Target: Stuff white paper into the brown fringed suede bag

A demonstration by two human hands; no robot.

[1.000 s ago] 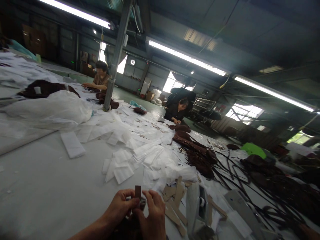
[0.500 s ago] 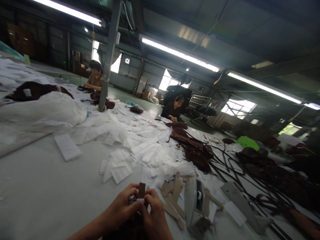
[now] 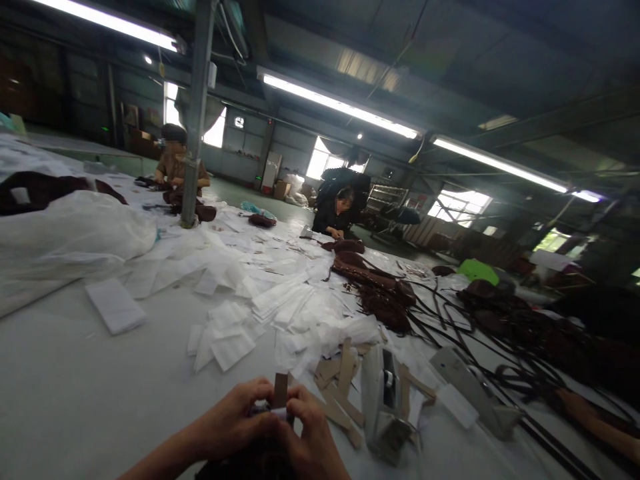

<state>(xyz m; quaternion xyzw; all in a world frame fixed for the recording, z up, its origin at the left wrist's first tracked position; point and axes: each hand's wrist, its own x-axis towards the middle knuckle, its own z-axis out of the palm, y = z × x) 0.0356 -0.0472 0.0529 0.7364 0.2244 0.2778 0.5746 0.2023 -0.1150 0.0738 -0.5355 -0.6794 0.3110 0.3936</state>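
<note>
My left hand [image 3: 245, 417] and my right hand [image 3: 311, 427] are close together at the table's near edge, fingers bent and closed. Between them a short, flat brown strip [image 3: 281, 390] stands upright, with a small white piece [image 3: 279, 413] across its lower part. Both hands pinch around this strip and white piece; the fingers partly cover them. Below my hands lies a dark brown item [image 3: 250, 463], mostly hidden, so I cannot tell its kind.
A grey tape dispenser [image 3: 370, 387] and another grey device [image 3: 467, 387] stand to the right, near tan strips [image 3: 345, 373]. White sheets [image 3: 227, 340] spread ahead. Brown bags [image 3: 373, 270] and straps lie farther right. Another person's arm [image 3: 595, 420] reaches in. Two people sit across the table.
The view has shifted slightly, so the scene sits farther left. My hands stay on the strip, which shows a little lower. The other person's arm at right reaches farther into view.
</note>
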